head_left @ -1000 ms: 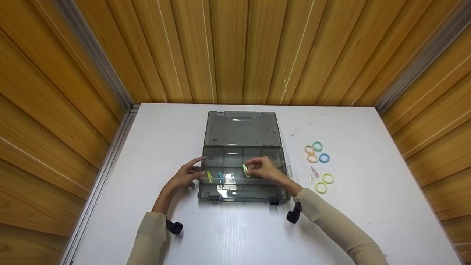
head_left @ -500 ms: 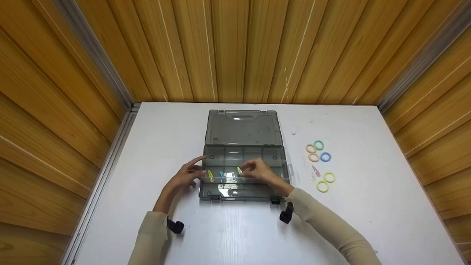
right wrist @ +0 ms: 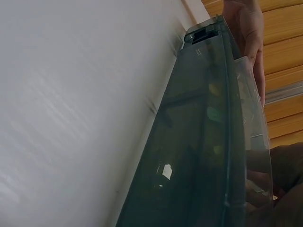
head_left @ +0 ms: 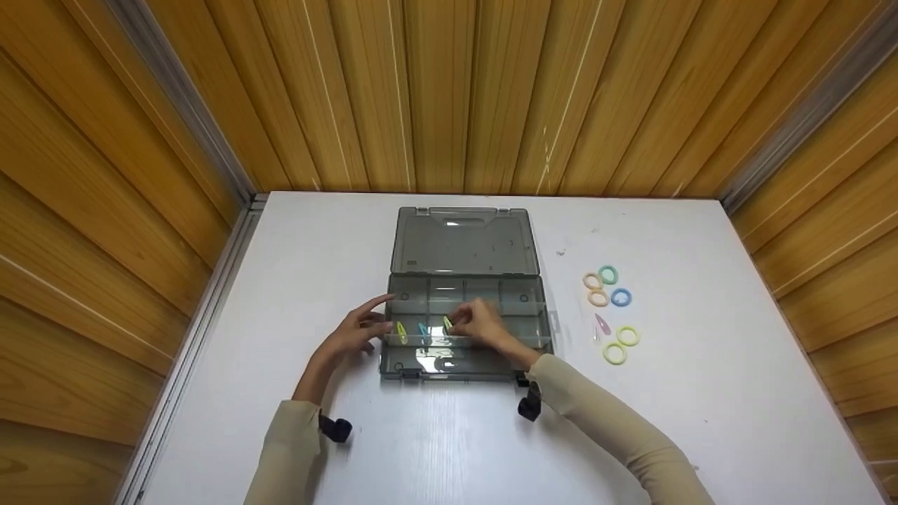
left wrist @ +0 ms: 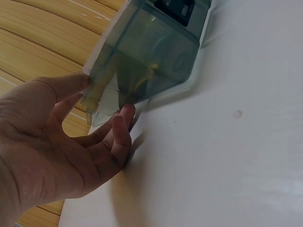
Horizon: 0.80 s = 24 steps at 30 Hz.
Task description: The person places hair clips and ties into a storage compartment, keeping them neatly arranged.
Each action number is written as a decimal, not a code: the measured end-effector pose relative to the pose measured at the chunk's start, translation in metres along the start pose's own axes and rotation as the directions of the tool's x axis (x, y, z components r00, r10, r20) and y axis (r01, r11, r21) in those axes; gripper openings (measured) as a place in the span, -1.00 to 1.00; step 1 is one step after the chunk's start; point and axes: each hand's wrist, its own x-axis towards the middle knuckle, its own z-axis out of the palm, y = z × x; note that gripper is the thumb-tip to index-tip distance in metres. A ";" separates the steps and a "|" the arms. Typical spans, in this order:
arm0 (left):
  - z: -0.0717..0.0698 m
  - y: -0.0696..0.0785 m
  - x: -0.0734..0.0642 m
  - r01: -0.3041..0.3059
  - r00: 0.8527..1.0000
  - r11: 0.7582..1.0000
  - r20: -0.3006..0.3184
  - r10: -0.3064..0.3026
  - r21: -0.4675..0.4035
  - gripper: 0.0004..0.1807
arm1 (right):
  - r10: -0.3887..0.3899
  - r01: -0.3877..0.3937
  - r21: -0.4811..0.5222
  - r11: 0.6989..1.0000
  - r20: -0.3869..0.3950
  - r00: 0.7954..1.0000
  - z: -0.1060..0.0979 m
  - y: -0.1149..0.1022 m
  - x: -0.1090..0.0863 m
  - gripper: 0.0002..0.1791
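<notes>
A smoky grey divided storage box (head_left: pixel 459 365) lies on the white table with its lid (head_left: pixel 463 245) laid back. In the head view my right hand (head_left: pixel 483 324) is over the middle row, pinching a light green hair clip (head_left: pixel 447 324) between thumb and fingertips. To its left, a blue hair clip (head_left: pixel 423 331) and a yellow-green hair clip (head_left: pixel 401 332) stand at the clear front divider of that row. My left hand (head_left: pixel 354 333) touches the box's left side, fingers spread; the left wrist view shows its fingertips at the rim and lower wall.
Right of the box lie a pink hair clip (head_left: pixel 602 324) and several hair ties, among them a blue one (head_left: pixel 621 297), a green one (head_left: pixel 608 275) and a yellow one (head_left: pixel 614 353). Wood-look panels (head_left: pixel 463 98) rise behind the table.
My right hand has moved left along the middle row with the light green hair clip, closer to the blue one. The left hand has stayed at the box's side.
</notes>
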 end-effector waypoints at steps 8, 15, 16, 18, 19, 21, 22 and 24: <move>0.000 0.002 -0.002 -0.008 1.000 1.000 0.005 0.008 -0.001 -0.28 | 0.043 -0.043 -0.050 0.998 0.002 0.999 0.003 -0.004 0.003 -0.79; 0.000 0.004 -0.001 0.007 1.000 1.000 -0.007 -0.007 0.015 -0.29 | 0.040 -0.039 -0.031 0.999 0.017 0.999 0.004 -0.004 0.002 -0.81; 0.000 0.004 -0.001 0.009 1.000 1.000 -0.006 -0.009 0.016 -0.29 | 0.036 -0.036 -0.030 0.999 0.016 0.999 0.004 -0.004 0.002 -0.81; 0.000 0.004 -0.001 0.012 1.000 1.000 -0.007 -0.012 0.015 -0.29 | 0.026 -0.026 -0.031 0.999 0.016 1.000 0.004 -0.004 0.002 -0.81; 0.000 0.004 -0.001 0.013 1.000 1.000 -0.008 -0.013 0.015 -0.29 | 0.022 -0.022 -0.029 0.999 0.017 1.000 0.004 -0.003 0.002 -0.81; 0.001 0.004 -0.002 0.014 1.000 1.000 -0.010 -0.014 0.013 -0.29 | 0.018 -0.018 -0.026 1.000 0.020 1.000 0.003 -0.003 0.002 -0.80; 0.001 0.004 -0.002 0.013 1.000 1.000 -0.011 -0.013 0.015 -0.29 | 0.017 -0.017 -0.023 1.000 0.022 1.000 0.003 -0.003 0.002 -0.80; 0.001 0.004 -0.002 0.009 1.000 1.000 -0.010 -0.008 0.024 -0.29 | 0.025 -0.024 -0.014 1.000 0.031 0.999 0.002 -0.002 0.001 -0.81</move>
